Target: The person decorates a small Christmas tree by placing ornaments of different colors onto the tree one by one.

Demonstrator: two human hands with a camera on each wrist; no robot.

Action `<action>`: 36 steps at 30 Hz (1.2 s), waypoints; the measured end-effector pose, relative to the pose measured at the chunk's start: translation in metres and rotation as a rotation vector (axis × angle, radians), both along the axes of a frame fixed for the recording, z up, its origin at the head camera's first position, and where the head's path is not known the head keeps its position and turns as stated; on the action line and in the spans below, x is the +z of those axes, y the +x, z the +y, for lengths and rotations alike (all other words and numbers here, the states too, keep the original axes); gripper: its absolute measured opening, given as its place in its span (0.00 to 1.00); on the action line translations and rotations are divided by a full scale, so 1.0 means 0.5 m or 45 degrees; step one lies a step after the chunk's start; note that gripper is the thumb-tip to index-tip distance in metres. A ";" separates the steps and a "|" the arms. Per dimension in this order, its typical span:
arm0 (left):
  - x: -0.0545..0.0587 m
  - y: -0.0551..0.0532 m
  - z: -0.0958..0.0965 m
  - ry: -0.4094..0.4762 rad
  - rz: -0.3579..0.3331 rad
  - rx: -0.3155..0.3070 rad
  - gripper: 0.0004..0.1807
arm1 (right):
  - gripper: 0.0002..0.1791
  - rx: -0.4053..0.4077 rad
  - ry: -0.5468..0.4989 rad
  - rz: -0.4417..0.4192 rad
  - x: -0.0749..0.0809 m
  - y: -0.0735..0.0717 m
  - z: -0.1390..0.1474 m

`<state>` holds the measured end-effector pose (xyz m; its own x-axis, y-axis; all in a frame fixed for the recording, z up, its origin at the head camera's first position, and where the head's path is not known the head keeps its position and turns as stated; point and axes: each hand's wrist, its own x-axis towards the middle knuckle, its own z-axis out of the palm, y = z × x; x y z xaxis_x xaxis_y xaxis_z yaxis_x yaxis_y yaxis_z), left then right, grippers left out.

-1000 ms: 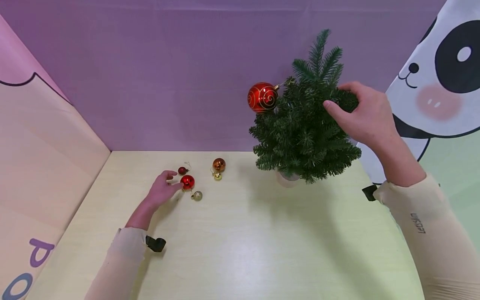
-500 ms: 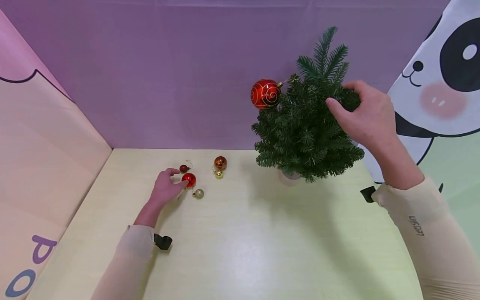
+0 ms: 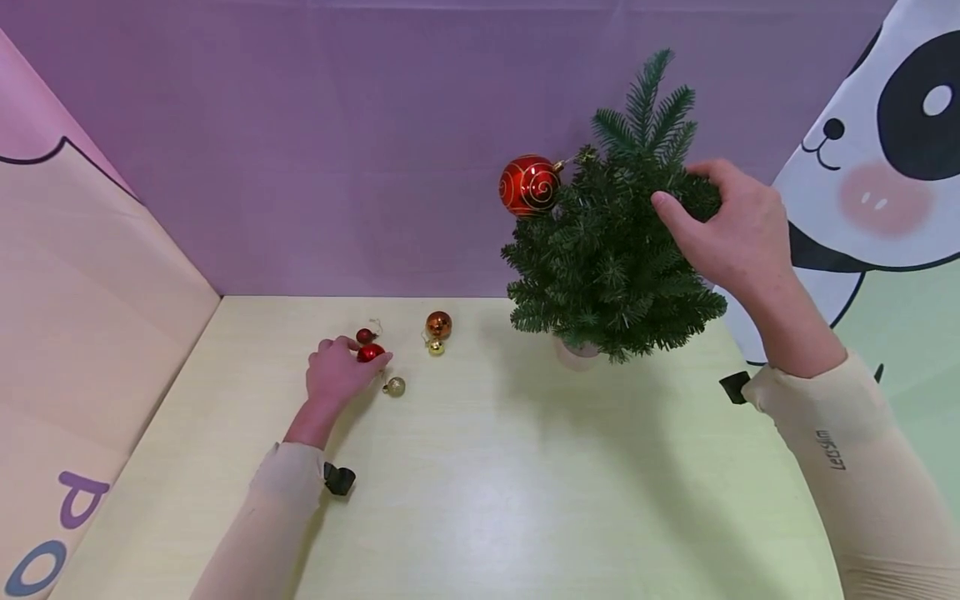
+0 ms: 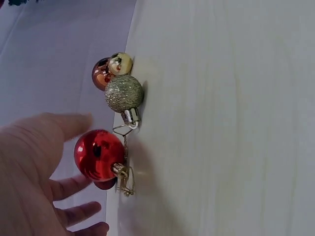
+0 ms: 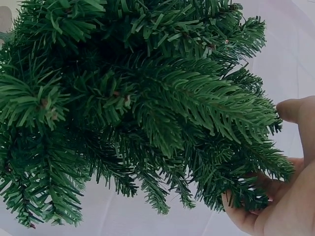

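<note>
My left hand (image 3: 337, 375) reaches around a shiny red Christmas ball (image 3: 371, 353) on the table. In the left wrist view the thumb is on one side of the red ball (image 4: 100, 155) and the fingers, loosely bent, are on the other. Beside it lie a small dark red ball (image 3: 365, 336) and a glittery gold ball (image 3: 395, 387). My right hand (image 3: 738, 221) holds the side of a small artificial Christmas tree (image 3: 615, 267); in the right wrist view its fingers curl around the branch tips (image 5: 251, 191). A large red ball with gold swirls (image 3: 529, 186) hangs on the tree's left side.
A copper ball (image 3: 438, 324) and a small shiny gold ball (image 3: 436, 347) lie together between the left hand and the tree. The tree's pale base (image 3: 576, 355) stands on the light wooden table (image 3: 480, 500). A purple backdrop (image 3: 337, 150) rises behind the table.
My left hand has moved right and forward over the red ball, which its fingers now partly cover. The right hand keeps its place at the tree.
</note>
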<state>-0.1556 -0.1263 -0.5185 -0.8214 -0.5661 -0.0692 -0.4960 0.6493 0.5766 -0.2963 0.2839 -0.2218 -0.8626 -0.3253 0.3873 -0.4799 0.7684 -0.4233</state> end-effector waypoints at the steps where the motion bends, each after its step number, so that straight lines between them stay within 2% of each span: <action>1: 0.000 0.000 -0.001 0.004 0.014 -0.008 0.36 | 0.37 0.000 -0.002 -0.006 0.000 0.000 0.000; 4: -0.002 0.002 -0.006 0.019 0.048 -0.065 0.29 | 0.37 -0.003 -0.001 -0.022 0.001 -0.001 0.001; 7: -0.002 0.007 -0.011 0.039 0.078 -0.115 0.29 | 0.37 0.001 -0.004 -0.031 0.001 -0.001 0.004; 9: -0.002 0.011 -0.014 0.048 0.092 -0.113 0.32 | 0.37 0.002 -0.006 -0.030 0.002 -0.001 0.005; 11: -0.003 0.015 -0.015 0.074 0.109 -0.061 0.35 | 0.37 -0.002 -0.018 -0.031 0.001 0.000 0.007; 14: -0.001 0.024 -0.013 0.077 0.092 0.074 0.42 | 0.37 -0.010 -0.040 -0.041 -0.001 0.001 0.008; 16: 0.003 0.030 -0.012 0.051 0.038 0.145 0.47 | 0.36 -0.009 -0.060 -0.041 -0.003 0.002 0.007; 18: 0.008 0.034 -0.012 -0.011 -0.029 0.178 0.49 | 0.37 -0.006 -0.074 -0.040 -0.004 0.002 0.004; 21: 0.015 0.035 -0.018 -0.077 -0.103 0.165 0.47 | 0.36 -0.004 -0.088 -0.030 -0.004 0.001 0.001; 25: 0.011 0.034 -0.024 -0.100 -0.124 0.125 0.44 | 0.35 -0.004 -0.084 -0.029 -0.005 0.000 0.002; 30: 0.001 0.037 -0.033 -0.012 -0.090 0.095 0.40 | 0.35 -0.006 -0.075 -0.048 -0.006 0.000 0.002; 36: 0.002 0.046 -0.041 0.078 -0.080 0.009 0.43 | 0.35 -0.007 -0.091 -0.063 -0.004 -0.002 0.006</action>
